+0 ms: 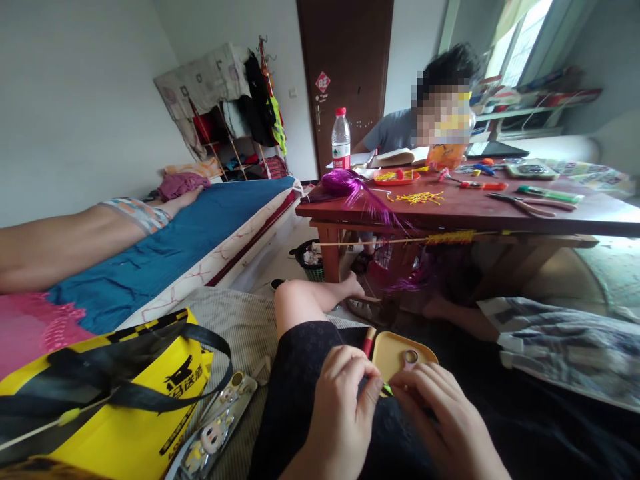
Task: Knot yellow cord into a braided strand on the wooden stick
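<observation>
My left hand (343,393) and my right hand (440,410) meet above my lap, thumbs and forefingers pinched close together. A small yellow-green piece (387,389) shows between the fingertips of both hands; its kind is too small to make out. Just beyond the fingers lies a shallow yellow tray (393,345). Scissors with a pinkish handle (411,358) rest in the tray, partly hidden by my right hand. Left of the tray is a red stick-like tube (369,341) with a tan end.
A reddish table (480,215) ahead bears purple tinsel (345,183), yellow strips (417,198), pliers (525,203) and a bottle (341,141). A person (390,130) sits behind it. At left are a yellow bag (135,400), a phone (215,430) and a bed (225,213) with someone lying there.
</observation>
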### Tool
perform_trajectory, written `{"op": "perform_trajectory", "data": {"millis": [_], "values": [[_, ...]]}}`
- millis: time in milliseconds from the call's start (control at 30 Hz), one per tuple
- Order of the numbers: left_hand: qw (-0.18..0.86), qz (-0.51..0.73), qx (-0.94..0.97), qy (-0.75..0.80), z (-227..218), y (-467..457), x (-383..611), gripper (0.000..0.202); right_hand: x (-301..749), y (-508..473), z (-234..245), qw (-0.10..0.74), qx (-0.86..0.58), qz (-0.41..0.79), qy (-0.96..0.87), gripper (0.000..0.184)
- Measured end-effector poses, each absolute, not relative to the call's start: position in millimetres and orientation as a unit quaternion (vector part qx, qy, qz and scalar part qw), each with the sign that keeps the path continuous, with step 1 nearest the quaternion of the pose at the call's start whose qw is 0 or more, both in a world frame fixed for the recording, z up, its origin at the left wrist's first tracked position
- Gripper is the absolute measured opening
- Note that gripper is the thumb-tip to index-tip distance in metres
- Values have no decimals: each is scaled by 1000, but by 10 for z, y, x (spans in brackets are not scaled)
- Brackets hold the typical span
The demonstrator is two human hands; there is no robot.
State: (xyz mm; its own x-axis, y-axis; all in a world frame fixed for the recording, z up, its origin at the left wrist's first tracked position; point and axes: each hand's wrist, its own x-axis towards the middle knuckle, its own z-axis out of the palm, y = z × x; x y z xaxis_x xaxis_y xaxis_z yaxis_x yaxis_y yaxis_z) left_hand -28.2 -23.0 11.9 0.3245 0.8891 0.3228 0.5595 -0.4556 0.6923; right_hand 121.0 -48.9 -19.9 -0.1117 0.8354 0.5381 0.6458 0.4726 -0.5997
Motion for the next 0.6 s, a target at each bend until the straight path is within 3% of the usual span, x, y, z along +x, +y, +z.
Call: {"op": "perform_trajectory", "data": {"millis": [300, 600], "values": [[200, 328, 801, 458, 109, -264, -264, 17, 1271, -511, -291, 449, -501, 79, -735, 3], [190, 323, 808, 454, 105, -282, -257, 16, 1299, -532, -285, 443, -488, 48, -751, 10]]}}
